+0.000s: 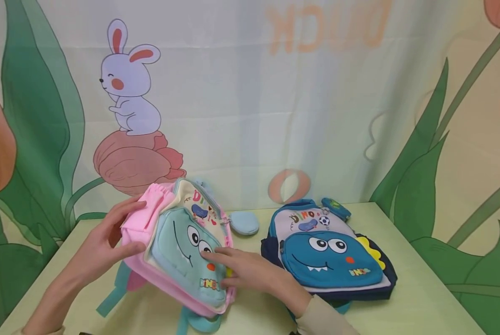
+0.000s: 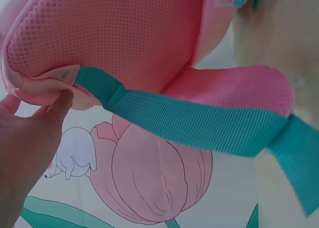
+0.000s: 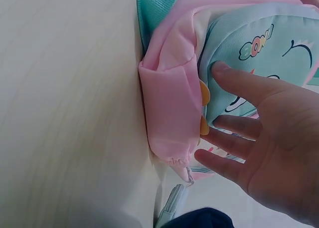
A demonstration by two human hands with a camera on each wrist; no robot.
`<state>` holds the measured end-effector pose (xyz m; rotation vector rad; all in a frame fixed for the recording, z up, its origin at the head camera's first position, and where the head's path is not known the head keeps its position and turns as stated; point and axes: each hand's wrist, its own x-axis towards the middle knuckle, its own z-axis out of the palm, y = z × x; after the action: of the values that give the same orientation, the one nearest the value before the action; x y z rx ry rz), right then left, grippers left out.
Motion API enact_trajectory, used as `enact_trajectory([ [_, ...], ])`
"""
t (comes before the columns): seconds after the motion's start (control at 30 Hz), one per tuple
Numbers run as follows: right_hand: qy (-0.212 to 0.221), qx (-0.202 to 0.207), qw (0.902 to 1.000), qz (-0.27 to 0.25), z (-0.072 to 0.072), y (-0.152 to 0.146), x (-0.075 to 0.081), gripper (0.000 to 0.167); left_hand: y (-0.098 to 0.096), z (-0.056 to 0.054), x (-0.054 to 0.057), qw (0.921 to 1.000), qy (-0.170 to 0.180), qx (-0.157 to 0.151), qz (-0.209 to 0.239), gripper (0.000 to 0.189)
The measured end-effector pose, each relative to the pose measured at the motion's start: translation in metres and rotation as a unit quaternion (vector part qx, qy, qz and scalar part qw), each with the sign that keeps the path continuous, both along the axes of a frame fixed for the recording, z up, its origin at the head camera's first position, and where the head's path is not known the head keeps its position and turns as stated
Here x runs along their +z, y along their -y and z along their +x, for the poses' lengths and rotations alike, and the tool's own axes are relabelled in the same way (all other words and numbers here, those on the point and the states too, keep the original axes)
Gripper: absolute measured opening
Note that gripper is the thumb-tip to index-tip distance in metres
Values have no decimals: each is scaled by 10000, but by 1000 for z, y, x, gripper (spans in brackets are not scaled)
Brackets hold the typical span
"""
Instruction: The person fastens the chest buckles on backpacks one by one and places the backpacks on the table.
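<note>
A pink child's backpack [image 1: 138,228] with a mint dinosaur pocket [image 1: 170,260] leans tilted on the left half of the table. My left hand [image 1: 96,246] grips its left side, thumb toward the front; the left wrist view shows that hand [image 2: 32,143] pinching the bag's edge below the mesh back panel [image 2: 114,33]. A teal strap [image 2: 189,120] hangs from there. My right hand [image 1: 250,270] lies against the right part of the dinosaur pocket. In the right wrist view its fingers are extended, touching the pocket's yellow-spiked edge near the pink side pocket [image 3: 172,108].
To the right lies a blue dinosaur backpack [image 1: 333,260], with a small dark pouch [image 1: 336,208] at its top. A light blue pouch [image 1: 244,223] rests beside the pink bag. The pale table [image 1: 417,284] ends against a printed curtain [image 1: 233,116].
</note>
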<state>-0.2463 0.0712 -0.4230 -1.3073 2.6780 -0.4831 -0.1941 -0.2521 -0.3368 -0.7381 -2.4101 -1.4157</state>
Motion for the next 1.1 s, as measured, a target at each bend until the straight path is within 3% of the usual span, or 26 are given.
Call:
enact_trajectory([
  [0.17, 70, 117, 9998, -122, -2, 5, -2, 74, -6, -1, 5, 9999, -100, 103, 3, 78],
  [0.43, 911, 365, 9921, -778, 4, 11, 5, 82, -15, 1, 14, 9992, -206, 345, 34, 71],
  [0.7, 403, 867, 9799, -1751, 20, 29, 30, 101, -25, 3, 22, 9986, -454, 263, 13, 70],
  [0.87, 65, 887, 9789, -1839, 23, 36, 36, 99, -29, 5, 27, 9984, -522, 211, -55, 71],
  [1.1, 95, 763, 9782, -1927, 25, 37, 40, 93, -35, 4, 34, 9974, -631, 183, -282, 71],
])
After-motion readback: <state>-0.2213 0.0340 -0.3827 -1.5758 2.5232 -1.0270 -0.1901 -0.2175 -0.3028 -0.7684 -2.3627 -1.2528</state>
